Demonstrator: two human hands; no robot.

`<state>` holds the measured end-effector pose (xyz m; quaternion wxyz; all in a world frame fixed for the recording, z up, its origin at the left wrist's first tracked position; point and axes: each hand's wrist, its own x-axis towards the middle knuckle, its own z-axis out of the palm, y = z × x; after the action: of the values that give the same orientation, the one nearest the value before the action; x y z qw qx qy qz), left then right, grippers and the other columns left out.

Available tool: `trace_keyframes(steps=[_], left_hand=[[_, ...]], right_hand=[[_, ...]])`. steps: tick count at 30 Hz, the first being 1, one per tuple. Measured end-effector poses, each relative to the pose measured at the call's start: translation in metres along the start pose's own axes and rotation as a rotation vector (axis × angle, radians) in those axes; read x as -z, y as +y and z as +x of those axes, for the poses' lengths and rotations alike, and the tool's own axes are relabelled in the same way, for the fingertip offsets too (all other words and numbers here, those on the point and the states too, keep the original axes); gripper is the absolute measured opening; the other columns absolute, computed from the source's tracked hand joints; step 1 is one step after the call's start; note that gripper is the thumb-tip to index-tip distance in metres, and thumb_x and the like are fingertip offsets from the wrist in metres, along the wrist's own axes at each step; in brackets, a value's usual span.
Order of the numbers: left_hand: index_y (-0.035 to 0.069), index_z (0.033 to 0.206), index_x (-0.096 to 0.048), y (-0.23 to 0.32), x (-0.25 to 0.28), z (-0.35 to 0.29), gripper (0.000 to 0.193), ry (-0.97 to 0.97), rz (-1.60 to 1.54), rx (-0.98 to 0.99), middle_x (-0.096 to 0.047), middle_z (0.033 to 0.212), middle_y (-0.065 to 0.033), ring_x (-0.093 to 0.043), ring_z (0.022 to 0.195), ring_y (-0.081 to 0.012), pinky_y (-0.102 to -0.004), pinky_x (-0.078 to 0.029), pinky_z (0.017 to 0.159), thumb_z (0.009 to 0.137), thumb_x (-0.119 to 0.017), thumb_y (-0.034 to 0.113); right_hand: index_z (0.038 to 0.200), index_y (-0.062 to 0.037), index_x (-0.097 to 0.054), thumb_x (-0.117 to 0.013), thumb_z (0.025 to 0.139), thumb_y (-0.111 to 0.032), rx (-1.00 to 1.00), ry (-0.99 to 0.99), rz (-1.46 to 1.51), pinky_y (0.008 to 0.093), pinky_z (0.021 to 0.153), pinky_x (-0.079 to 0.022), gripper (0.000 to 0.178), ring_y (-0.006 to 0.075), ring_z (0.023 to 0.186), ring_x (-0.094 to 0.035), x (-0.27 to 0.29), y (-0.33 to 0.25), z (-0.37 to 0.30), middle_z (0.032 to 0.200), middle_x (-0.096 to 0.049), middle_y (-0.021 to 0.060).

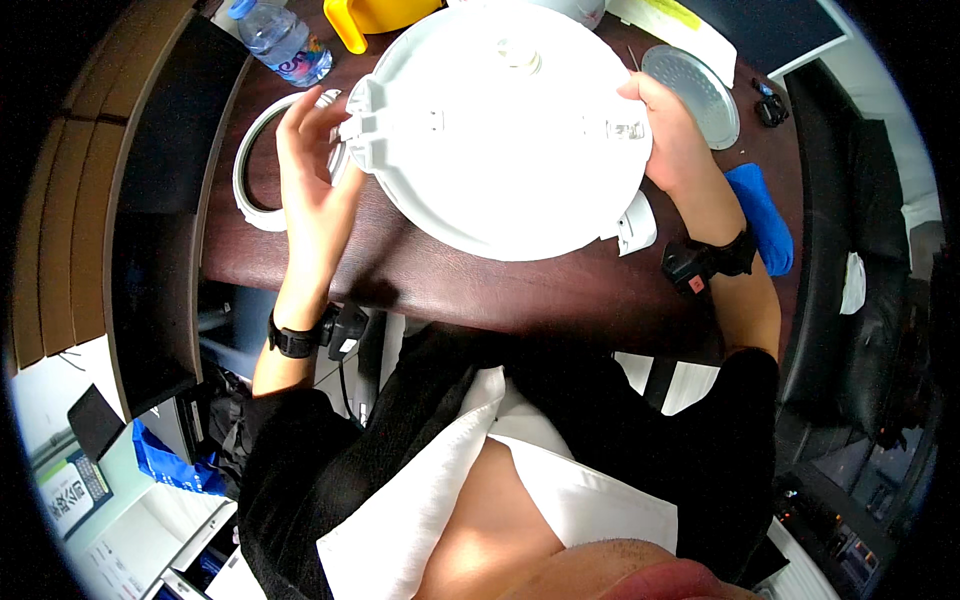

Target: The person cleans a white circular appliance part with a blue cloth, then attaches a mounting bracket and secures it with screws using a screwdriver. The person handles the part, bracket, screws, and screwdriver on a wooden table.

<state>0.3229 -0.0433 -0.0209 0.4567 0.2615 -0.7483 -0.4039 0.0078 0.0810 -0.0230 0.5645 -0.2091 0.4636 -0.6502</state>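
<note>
A large white round appliance lid [500,170] is in front of me, above the table. It has a hinge bracket [366,125] on its left edge and a small round clear fitting [518,56] near its far side. My right hand [668,130] grips the right rim, thumb over the edge by a small latch part [625,129]. At the hinge, my left hand [318,165] has its curved fingers and thumb on either side of the bracket. A white ring [246,180] lies behind my left hand. Below the lid's right edge, a small white curved piece [637,224] shows.
A water bottle [283,45] and a yellow container [375,18] stand at the far left. To the right lie a perforated metal disc [690,95], a blue cloth [760,220] and a small black object [769,105]. The dark table [480,285] ends near my lap.
</note>
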Motion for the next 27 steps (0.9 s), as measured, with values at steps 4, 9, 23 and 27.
trace_keyframes(steps=[4,9,23,27], left_hand=[[0.001,0.133,-0.048,0.0,-0.003,0.0,0.048,-0.127,-0.735,0.596,-0.061,0.121,-0.013,-0.061,0.107,-0.0204,-0.036,-0.05,0.09,0.102,-0.039,0.036],[-0.001,0.117,-0.058,0.013,-0.021,0.003,0.04,-0.084,-0.631,0.606,-0.067,0.106,-0.0077,-0.065,0.096,-0.0141,-0.031,-0.054,0.085,0.1,-0.05,0.034],[0.001,0.11,-0.061,-0.004,-0.017,0.008,0.032,-0.09,-0.588,0.608,-0.068,0.101,-0.007,-0.065,0.09,-0.0117,-0.0276,-0.053,0.082,0.097,-0.059,0.029],[-0.004,0.111,-0.059,-0.028,-0.011,0.018,0.033,-0.086,-0.546,0.673,-0.067,0.1,-0.0082,-0.065,0.088,-0.0115,-0.0263,-0.054,0.078,0.096,-0.061,0.025]], right_hand=[[0.099,0.0038,-0.06,-0.05,0.09,-0.013,0.113,-0.016,-0.102,0.0291,0.076,-0.053,0.022,0.0153,0.084,-0.065,0.0,-0.003,-0.011,0.09,-0.065,0.0086],[0.115,0.0031,-0.055,-0.043,0.087,-0.009,0.105,0.133,-0.044,0.0322,0.079,-0.054,0.033,0.0185,0.093,-0.064,-0.017,-0.001,-0.02,0.106,-0.06,0.0112],[0.128,0.0037,-0.049,-0.042,0.088,-0.011,0.158,0.132,-0.146,0.035,0.095,-0.048,0.043,0.0205,0.108,-0.06,-0.035,0.007,-0.025,0.116,-0.059,0.0129],[0.13,0.0014,-0.047,-0.049,0.091,-0.014,0.015,0.006,-0.346,0.0334,0.099,-0.043,0.041,0.0168,0.112,-0.055,-0.011,0.02,-0.016,0.117,-0.058,0.0113]])
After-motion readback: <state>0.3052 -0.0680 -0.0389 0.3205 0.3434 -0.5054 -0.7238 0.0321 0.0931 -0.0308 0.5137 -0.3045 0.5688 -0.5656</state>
